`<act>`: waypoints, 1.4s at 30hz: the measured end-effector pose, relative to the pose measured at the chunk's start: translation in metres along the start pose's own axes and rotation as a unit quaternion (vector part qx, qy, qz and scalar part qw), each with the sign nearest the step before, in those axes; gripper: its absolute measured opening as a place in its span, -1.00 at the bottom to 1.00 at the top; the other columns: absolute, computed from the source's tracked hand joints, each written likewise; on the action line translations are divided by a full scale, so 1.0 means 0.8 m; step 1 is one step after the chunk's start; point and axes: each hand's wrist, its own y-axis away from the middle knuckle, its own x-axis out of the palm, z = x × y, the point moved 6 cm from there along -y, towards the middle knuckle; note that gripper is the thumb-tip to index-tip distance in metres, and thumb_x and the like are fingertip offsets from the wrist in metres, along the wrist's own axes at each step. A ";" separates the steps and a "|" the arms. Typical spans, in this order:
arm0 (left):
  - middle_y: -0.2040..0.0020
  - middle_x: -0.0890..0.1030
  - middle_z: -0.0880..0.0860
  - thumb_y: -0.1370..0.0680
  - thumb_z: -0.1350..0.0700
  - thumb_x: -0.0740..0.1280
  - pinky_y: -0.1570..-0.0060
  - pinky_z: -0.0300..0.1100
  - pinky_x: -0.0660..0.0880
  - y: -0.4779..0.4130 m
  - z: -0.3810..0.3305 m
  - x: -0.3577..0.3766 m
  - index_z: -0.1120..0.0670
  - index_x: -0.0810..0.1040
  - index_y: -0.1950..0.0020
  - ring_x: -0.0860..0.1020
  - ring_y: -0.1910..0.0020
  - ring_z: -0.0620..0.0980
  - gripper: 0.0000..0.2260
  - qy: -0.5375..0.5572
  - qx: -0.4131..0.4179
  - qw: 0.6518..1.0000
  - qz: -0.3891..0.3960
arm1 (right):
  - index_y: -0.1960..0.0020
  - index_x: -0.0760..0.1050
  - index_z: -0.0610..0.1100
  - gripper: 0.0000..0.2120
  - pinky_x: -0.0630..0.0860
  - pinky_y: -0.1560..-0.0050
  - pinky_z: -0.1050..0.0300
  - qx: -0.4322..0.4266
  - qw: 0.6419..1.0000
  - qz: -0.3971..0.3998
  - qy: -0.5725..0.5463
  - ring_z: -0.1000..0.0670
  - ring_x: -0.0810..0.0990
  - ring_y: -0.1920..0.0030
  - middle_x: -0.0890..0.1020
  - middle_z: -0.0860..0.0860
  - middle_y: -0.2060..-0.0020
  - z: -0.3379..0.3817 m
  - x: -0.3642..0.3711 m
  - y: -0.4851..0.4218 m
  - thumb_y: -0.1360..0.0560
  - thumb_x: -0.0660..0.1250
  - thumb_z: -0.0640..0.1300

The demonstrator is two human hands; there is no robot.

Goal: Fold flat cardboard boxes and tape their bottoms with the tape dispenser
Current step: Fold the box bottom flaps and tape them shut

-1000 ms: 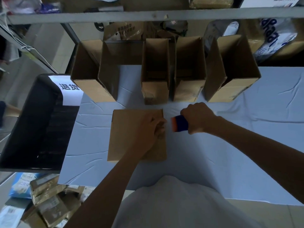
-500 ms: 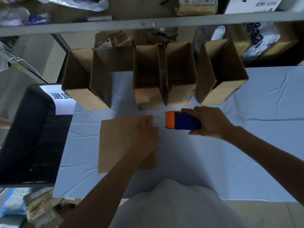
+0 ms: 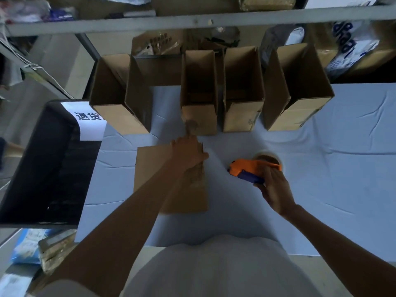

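A brown cardboard box lies on the white-covered table, bottom side up. My left hand rests on its far right corner, fingers over the edge. To the right, my right hand grips the blue handle of the orange tape dispenser, which sits on the table apart from the box, its tape roll at the far side. Several folded open boxes stand in a row at the back of the table.
A black bin with a white label stands at the table's left edge. A grey shelf rail with bags and parcels crosses above the boxes. Packages lie on the floor at lower left.
My right hand has carried the tape dispenser away from the box's right edge and set it down on the table to the right. My left hand stays on the box.
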 end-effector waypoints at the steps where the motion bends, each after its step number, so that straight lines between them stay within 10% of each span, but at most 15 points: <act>1: 0.03 0.54 0.10 -0.40 -0.17 0.32 -0.10 0.03 0.39 0.002 -0.001 -0.003 0.12 0.50 -0.01 0.51 -0.03 0.15 -0.62 0.023 -0.003 1.000 0.011 | -0.10 0.30 -0.16 -0.41 0.56 0.15 -0.09 0.016 1.000 0.013 0.003 -0.28 0.60 0.12 0.60 -0.22 0.10 -0.002 0.001 0.000 -0.23 0.59 -0.28; 7: 0.39 0.38 -0.07 -0.42 -0.05 0.30 0.07 -0.07 0.42 0.059 0.002 -0.112 -0.01 0.33 0.39 0.41 0.27 0.01 -0.75 0.142 -0.069 0.985 -0.064 | -0.22 0.42 -0.14 -0.43 0.43 -0.02 0.14 0.092 0.970 -0.088 -0.207 -0.03 0.46 -0.12 0.48 -0.02 -0.12 0.062 -0.069 -0.016 -0.33 0.41 0.13; 12: 0.57 0.47 -0.09 -0.49 0.22 0.34 0.48 -0.36 0.32 0.145 0.029 -0.145 0.07 0.47 0.38 0.42 0.56 -0.21 -0.76 0.490 -0.070 0.859 -0.127 | -0.39 0.28 0.02 -0.32 0.40 -0.21 0.11 0.043 0.952 -0.029 -0.303 0.06 0.35 -0.29 0.32 0.06 -0.33 0.178 -0.094 -0.063 -0.36 0.25 0.31; 16: 0.31 0.62 -0.06 -0.46 0.20 0.40 0.37 -0.26 0.44 0.152 0.061 -0.089 0.10 0.59 0.12 0.55 0.34 -0.09 -0.97 0.559 -0.139 0.802 -0.155 | -0.32 0.35 -0.02 -0.32 0.44 -0.19 0.12 0.090 0.950 -0.054 -0.293 0.04 0.41 -0.22 0.38 0.04 -0.26 0.197 -0.082 -0.096 -0.31 0.41 0.25; 19: 0.13 0.60 -0.09 -0.36 0.07 0.52 0.15 -0.18 0.51 0.152 0.080 -0.053 0.03 0.54 -0.04 0.57 0.18 -0.10 -0.69 0.504 -0.212 0.817 -0.184 | -0.25 0.39 0.00 -0.29 0.40 -0.08 0.31 0.116 0.956 -0.064 -0.262 0.09 0.40 -0.16 0.37 0.06 -0.21 0.203 -0.060 -0.089 -0.21 0.51 0.26; 25: 0.14 0.65 0.05 -0.33 0.18 0.51 0.07 -0.05 0.57 0.165 0.078 -0.025 0.13 0.57 0.02 0.63 0.11 0.07 -0.73 0.564 -0.236 0.775 -0.158 | -0.15 0.44 -0.02 -0.27 0.45 -0.04 0.13 0.106 0.964 -0.101 -0.220 0.02 0.38 -0.20 0.34 0.05 -0.22 0.207 -0.045 -0.079 -0.09 0.48 0.31; 29: 0.16 0.69 0.08 -0.05 0.00 0.62 0.05 0.08 0.60 0.168 0.077 -0.012 0.12 0.65 0.10 0.66 0.15 0.09 -0.51 0.612 -0.288 0.720 -0.155 | -0.10 0.52 -0.06 -0.50 0.47 -0.07 0.13 0.096 0.953 -0.118 -0.261 0.04 0.41 -0.16 0.38 0.03 -0.18 0.201 -0.044 -0.071 -0.21 0.57 -0.02; 35: -0.01 0.54 -0.07 -0.12 -0.10 0.59 0.00 0.03 0.58 0.176 0.065 -0.044 -0.01 0.39 -0.23 0.57 0.03 0.01 -0.25 0.516 -0.274 0.783 -0.214 | -0.12 0.51 -0.10 -0.64 0.46 -0.16 0.00 0.101 0.939 -0.135 -0.300 0.04 0.41 -0.17 0.39 0.01 -0.16 0.200 -0.048 -0.066 -0.34 0.41 -0.06; 42: -0.11 0.52 -0.05 -0.17 -0.16 0.59 -0.11 0.04 0.52 0.177 0.066 -0.047 -0.04 0.33 -0.33 0.54 -0.05 0.04 -0.19 0.480 -0.275 0.804 -0.218 | -0.16 0.48 -0.09 -0.44 0.36 -0.13 0.30 0.090 0.955 -0.113 -0.258 0.03 0.36 -0.21 0.35 -0.02 -0.23 0.207 -0.039 -0.069 -0.21 0.48 0.06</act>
